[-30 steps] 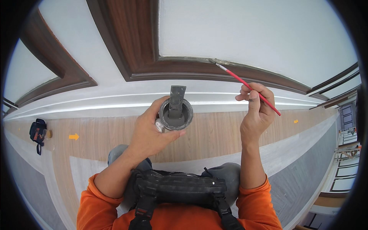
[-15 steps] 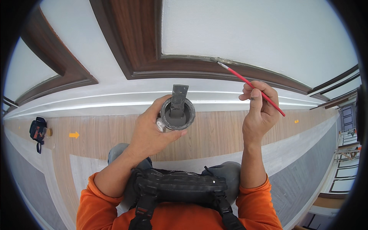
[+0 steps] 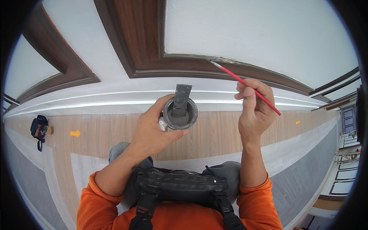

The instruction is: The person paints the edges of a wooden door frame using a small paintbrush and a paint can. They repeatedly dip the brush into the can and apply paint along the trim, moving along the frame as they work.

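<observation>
My left hand (image 3: 151,124) is wrapped round a small round pot (image 3: 194,117) with dark grey paint in it. A flat, paint-smeared stick (image 3: 183,94) stands tilted in the pot and sticks out over its far rim. Between the thumb and fingers of my right hand (image 3: 255,105) is a thin red-handled paintbrush (image 3: 239,79). The brush tip meets the inner edge of the brown wood-look moulding (image 3: 184,65), right where it borders the white wall panel (image 3: 249,30). A rough, whitish-grey patch marks that edge just right of the tip. Something small and white peeks out beside the pot under my left hand.
Below the moulding runs a white stepped skirting (image 3: 115,101), close beyond the pot. A dark bag (image 3: 38,127) lies on the wood-look floor (image 3: 103,132) at far left, near a yellow arrow marker (image 3: 75,133). A black waist pack (image 3: 184,182) sits across my lap.
My right hand and the brush have shifted slightly left, the tip sliding left along the moulding edge. The view has shifted a little; my left hand still grips the pot.
</observation>
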`<move>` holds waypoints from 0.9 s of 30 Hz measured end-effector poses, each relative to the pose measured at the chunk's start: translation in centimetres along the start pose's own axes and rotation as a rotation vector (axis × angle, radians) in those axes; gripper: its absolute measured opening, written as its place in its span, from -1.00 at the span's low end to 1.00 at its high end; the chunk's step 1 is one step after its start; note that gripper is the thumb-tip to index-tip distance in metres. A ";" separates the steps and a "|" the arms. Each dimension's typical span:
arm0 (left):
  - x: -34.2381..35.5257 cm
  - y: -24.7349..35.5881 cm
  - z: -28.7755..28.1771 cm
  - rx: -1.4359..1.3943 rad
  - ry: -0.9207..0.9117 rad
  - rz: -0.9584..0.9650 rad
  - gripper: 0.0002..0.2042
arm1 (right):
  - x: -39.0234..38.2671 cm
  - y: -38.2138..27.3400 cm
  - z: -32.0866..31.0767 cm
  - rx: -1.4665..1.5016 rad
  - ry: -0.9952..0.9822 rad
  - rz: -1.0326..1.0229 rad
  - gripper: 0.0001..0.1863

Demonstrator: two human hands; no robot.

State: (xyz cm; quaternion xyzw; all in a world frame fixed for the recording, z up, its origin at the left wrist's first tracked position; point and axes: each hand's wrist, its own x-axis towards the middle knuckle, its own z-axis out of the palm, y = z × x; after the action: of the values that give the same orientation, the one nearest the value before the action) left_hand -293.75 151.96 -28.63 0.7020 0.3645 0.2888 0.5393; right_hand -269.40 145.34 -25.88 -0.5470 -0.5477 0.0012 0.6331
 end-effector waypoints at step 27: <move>-0.4 -0.1 -0.3 0.039 -0.012 0.012 -0.17 | 0.6 -1.4 1.7 0.021 -0.032 -0.011 -0.86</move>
State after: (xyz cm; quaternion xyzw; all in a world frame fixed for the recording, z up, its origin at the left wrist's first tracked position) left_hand -294.26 151.87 -28.67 0.7163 0.3626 0.2807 0.5259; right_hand -271.22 146.34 -24.82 -0.5374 -0.5607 0.0121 0.6298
